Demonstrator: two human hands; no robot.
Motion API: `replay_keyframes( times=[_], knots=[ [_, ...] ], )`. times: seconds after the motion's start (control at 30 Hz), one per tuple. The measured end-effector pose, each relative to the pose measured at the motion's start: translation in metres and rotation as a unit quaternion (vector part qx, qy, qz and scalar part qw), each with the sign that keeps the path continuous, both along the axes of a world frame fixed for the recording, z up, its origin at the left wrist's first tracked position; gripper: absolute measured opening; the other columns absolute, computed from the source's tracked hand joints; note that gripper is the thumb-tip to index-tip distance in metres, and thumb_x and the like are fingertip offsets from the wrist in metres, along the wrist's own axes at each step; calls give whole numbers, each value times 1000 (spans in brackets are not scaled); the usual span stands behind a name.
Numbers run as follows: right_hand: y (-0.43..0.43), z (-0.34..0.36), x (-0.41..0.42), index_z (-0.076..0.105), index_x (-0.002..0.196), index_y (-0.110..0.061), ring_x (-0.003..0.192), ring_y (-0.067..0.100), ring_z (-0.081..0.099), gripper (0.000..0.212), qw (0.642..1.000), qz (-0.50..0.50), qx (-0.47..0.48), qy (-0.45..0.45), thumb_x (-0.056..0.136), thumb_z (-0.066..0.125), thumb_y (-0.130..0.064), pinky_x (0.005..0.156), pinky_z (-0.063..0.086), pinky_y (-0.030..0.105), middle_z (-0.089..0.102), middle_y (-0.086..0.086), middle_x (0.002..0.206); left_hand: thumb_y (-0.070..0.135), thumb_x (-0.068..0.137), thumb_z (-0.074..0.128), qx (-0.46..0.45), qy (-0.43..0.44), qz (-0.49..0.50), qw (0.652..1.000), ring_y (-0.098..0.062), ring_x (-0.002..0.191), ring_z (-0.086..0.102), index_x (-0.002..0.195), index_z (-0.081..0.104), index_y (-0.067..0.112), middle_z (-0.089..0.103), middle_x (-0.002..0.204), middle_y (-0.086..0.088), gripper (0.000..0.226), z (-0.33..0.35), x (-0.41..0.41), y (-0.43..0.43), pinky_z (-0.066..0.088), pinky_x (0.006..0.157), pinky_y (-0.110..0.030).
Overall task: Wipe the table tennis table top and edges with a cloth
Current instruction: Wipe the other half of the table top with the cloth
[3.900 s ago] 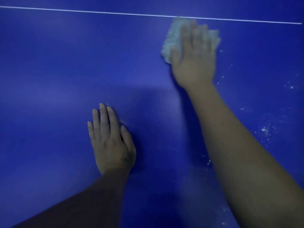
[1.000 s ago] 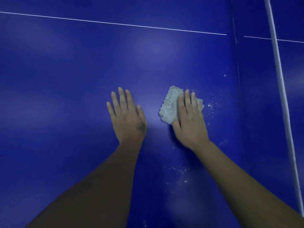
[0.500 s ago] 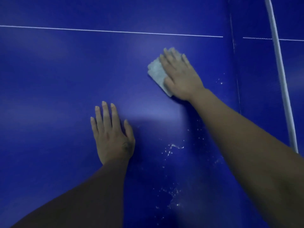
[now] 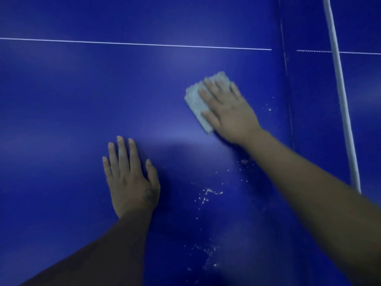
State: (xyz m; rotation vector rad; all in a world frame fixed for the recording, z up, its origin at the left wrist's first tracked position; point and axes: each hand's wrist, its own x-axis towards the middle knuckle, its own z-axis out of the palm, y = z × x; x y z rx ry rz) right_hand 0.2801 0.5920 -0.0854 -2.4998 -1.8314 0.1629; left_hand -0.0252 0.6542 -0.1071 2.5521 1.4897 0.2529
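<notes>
I see my right hand (image 4: 228,112) spread flat, fingers straight, pressing a folded pale cloth (image 4: 196,106) onto the blue worktop (image 4: 82,100), right of centre and below the white line (image 4: 144,44). My left hand (image 4: 132,182) lies flat and empty on the worktop, nearer me. White specks (image 4: 208,193) are scattered between my arms. The cloth looks light, soft and limp. I judge it slides easily but may bunch, so a flat palm over its middle should steer it better than a pinch at one edge.

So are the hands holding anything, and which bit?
Nothing is gripped. The right hand presses flat on top of the cloth; the left hand rests flat on the table.
</notes>
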Motion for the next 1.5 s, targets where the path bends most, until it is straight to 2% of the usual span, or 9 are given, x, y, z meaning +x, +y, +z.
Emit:
replay_keyframes(
  times=[0.13,0.23,0.43,0.57,0.73,1.07,1.23,1.37,1.5],
  knots=[
    [-3,-3,71,23,170,-21,165,33,13,69,985,-171,4,23,110,20,-56,132,10,57,15,6,179,33,110,39,1,-6,-1,1000,-34,167,12,168,32,5,20,179,-14,65,-1,2,0,10,135,-55],
    [-49,-2,48,20,171,-20,165,33,9,67,970,-240,22,17,112,19,-52,132,11,57,13,8,179,33,110,40,-1,-11,-3,1000,-34,167,13,168,33,4,21,179,-14,64,-1,2,0,10,135,-56],
    [-97,-3,-54,24,170,-17,166,32,8,63,981,-195,8,20,114,29,-46,134,9,55,14,8,179,33,109,39,-13,-5,-1,1000,-33,168,10,168,31,4,19,179,-14,66,0,2,0,11,135,-58],
    [-44,-9,12,28,169,-17,164,37,15,64,992,-122,24,12,113,28,-49,132,12,57,20,9,177,32,109,40,-13,-5,-3,1000,-34,167,11,168,31,4,21,179,-14,66,-1,1,0,11,135,-58],
    [-18,-7,89,21,171,-22,165,38,4,69,980,-194,15,31,111,17,-57,133,7,57,13,5,179,33,110,39,-16,-4,3,1000,-31,168,9,169,30,6,19,180,-12,65,1,2,-1,9,136,-56],
    [-183,1,-101,21,170,-13,166,37,1,64,947,-316,8,57,114,32,-41,131,13,63,9,9,179,33,110,40,-16,-11,1,1000,-34,168,10,168,30,4,19,179,-15,65,3,2,-1,9,136,-56],
    [-137,-6,-52,18,171,-17,165,37,4,64,962,-270,11,27,114,26,-47,133,10,59,10,9,179,33,111,40,-8,-14,2,1000,-34,167,12,168,32,4,21,178,-16,64,3,2,-1,10,135,-56],
    [-79,-16,11,19,171,-20,165,38,6,67,952,-304,35,16,112,21,-52,133,7,58,12,9,179,35,111,37,-3,-3,-1,1000,-33,167,11,168,30,5,20,179,-14,65,2,1,-1,9,136,-55],
    [-54,-19,-9,24,170,-17,163,41,14,67,945,-323,52,0,112,23,-51,132,12,58,18,13,177,37,111,35,-5,4,1,1000,-32,168,9,169,28,6,17,180,-12,66,2,2,-1,7,136,-53]
  ],
)
